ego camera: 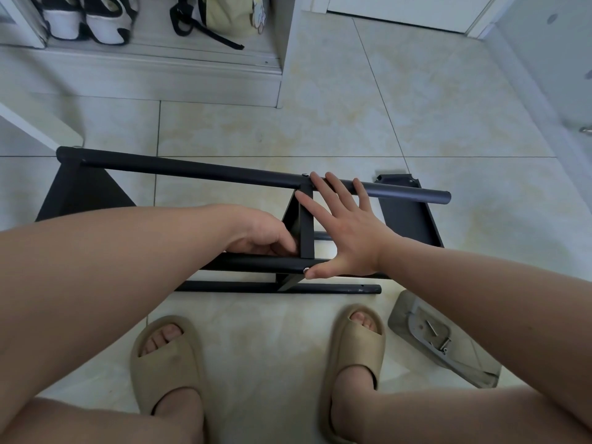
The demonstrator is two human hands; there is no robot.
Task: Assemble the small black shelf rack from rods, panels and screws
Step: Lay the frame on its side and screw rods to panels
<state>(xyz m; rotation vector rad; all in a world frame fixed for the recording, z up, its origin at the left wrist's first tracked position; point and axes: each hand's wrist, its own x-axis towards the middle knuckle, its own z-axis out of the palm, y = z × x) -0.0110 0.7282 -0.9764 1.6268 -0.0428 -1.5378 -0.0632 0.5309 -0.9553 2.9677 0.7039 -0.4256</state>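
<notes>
Head view: A half-built black rack lies on its side on the tiled floor, between a person's arms and just ahead of two tan slippers. The left hand curls its grip round the near rod beside the middle panel. The right hand is spread flat, its grip holding nothing: fingertips rest on the far rod, and the thumb touches a silver screw on the near rod. A loose panel lies at the rack's right end. A clear hardware bag sits on the floor near the right slipper.
</notes>
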